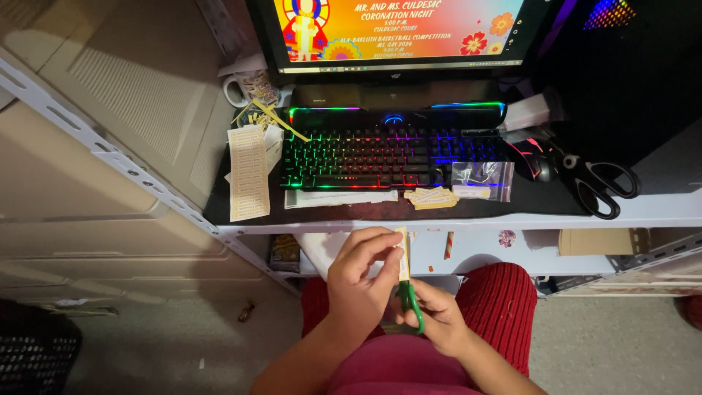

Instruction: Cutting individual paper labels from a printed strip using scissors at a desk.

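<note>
Left hand [360, 272] pinches paper strip [402, 252], right hand [437, 316] grips green scissors [409, 298] at its lower end, below lit keyboard [391, 150] on desk [658, 212].

Desk: keyboard [391, 150] before the monitor [398, 33], mug [248, 88] to its left.
Right of keyboard: plastic bag [482, 181], then large scissors [596, 183].
Below the desk edge: left hand [358, 281] pinching a paper strip [403, 252]; right hand [439, 318] beneath, apparently gripping small scissors [411, 300].
</note>
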